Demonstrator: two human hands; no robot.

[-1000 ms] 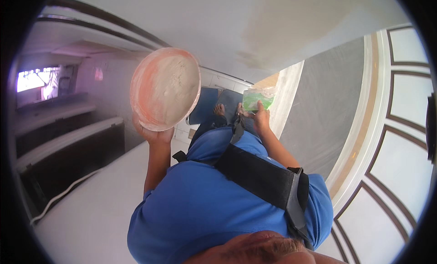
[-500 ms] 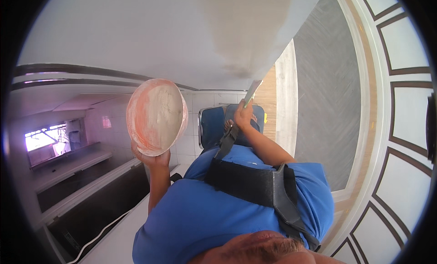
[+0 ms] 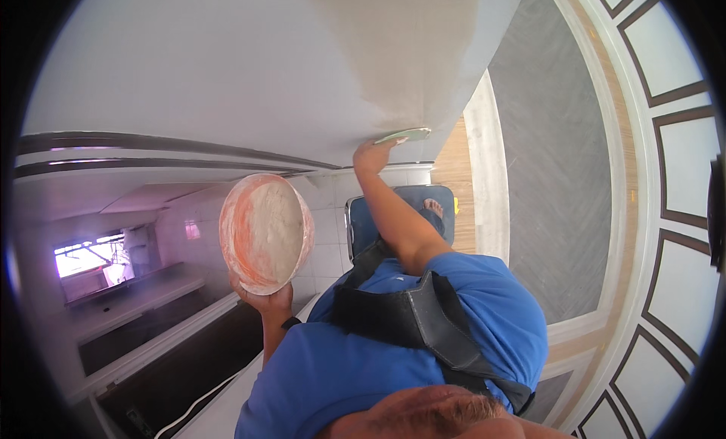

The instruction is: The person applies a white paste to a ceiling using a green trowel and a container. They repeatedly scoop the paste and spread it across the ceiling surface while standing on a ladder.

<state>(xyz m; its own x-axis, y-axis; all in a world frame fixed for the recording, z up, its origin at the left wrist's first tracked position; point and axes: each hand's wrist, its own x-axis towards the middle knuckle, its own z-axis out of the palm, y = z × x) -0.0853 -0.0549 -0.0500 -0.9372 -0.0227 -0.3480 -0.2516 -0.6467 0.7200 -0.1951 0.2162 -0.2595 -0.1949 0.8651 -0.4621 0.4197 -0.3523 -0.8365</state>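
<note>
My left hand point(image 3: 261, 295) is closed under an orange bowl point(image 3: 236, 238), holding it up from below and tilted. Pale, thick putty point(image 3: 276, 231) coats its inside and part of its rim. In my right hand point(image 3: 370, 158) is a pale green putty spreader point(image 3: 412, 135), gripped at its near end and laid against the white wall point(image 3: 227, 68). Whitish putty shows along the spreader near my fingers. Above it, a broad greyish-beige patch point(image 3: 408, 46) runs up the wall.
Beneath me is a blue padded chair point(image 3: 446, 195) with a metal frame, a bare foot point(image 3: 432, 207) on it. Dark rails point(image 3: 174, 148) run along the wall's edge at left. A dark grey panel point(image 3: 556, 167) lies to the right, with brown-trimmed white panelling point(image 3: 684, 167) beyond.
My right hand has moved left and up to the wall, and the spreader has turned from pointing steeply upward to lying nearly level. The bowl sits slightly lower in view.
</note>
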